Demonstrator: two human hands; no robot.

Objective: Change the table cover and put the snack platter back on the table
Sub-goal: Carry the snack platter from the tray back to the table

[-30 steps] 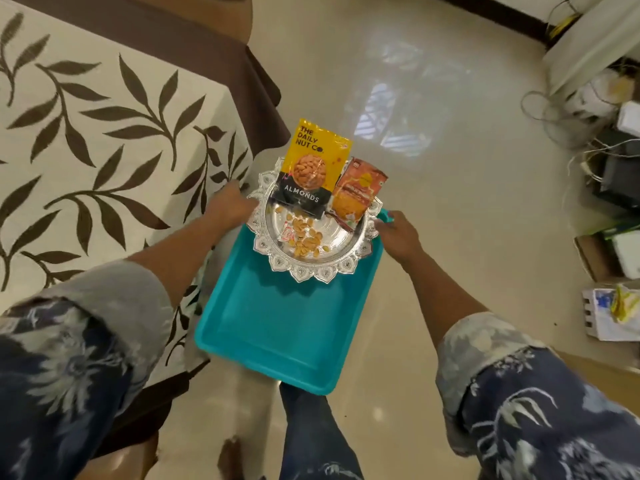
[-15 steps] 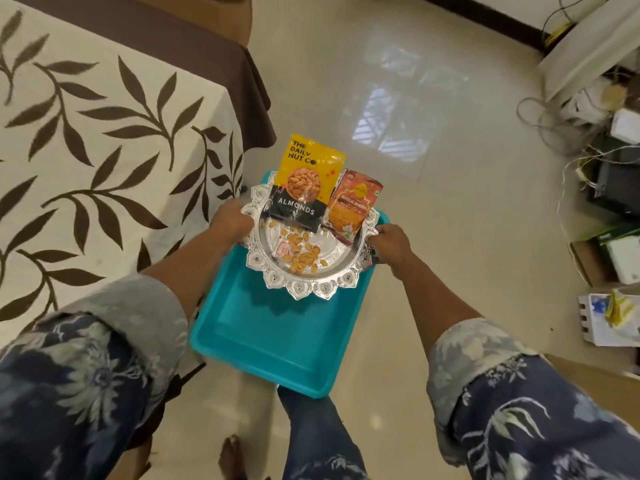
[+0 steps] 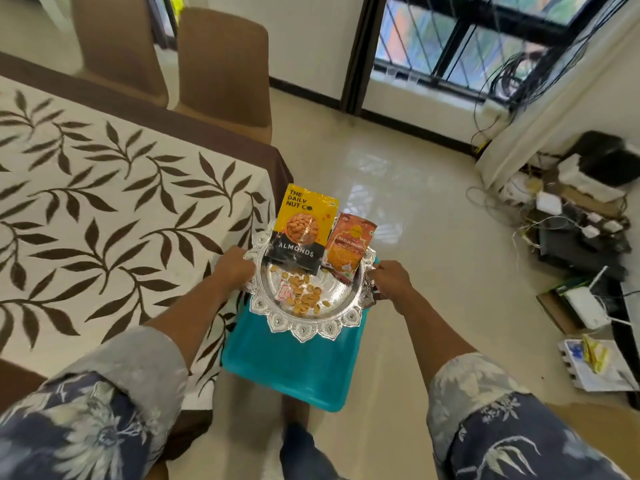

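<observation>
Both hands carry the snack load beside the table. The left hand point(image 3: 233, 268) closes on the left rim of the silver platter point(image 3: 313, 325), and the right hand point(image 3: 393, 280) grips its right rim. The platter is round polished metal with a scalloped, embossed petal border. It sits on the far end of a smooth teal plastic tray point(image 3: 294, 368), a rounded rectangle with a raised lip, held over the glossy cream floor tiles point(image 3: 415, 220). A glossy yellow-and-black almond packet point(image 3: 304, 226) and a crinkled orange snack packet point(image 3: 348, 247) lean on the platter's far rim. Loose almonds point(image 3: 304, 296) and a small red-and-white sachet point(image 3: 283, 292) lie in its mirrored bowl. To the left, the table wears a cream table cover point(image 3: 104, 216) printed with brown leaf sprays and edged in a brown band. Two tan upholstered chairs point(image 3: 221, 60) stand at its far side.
</observation>
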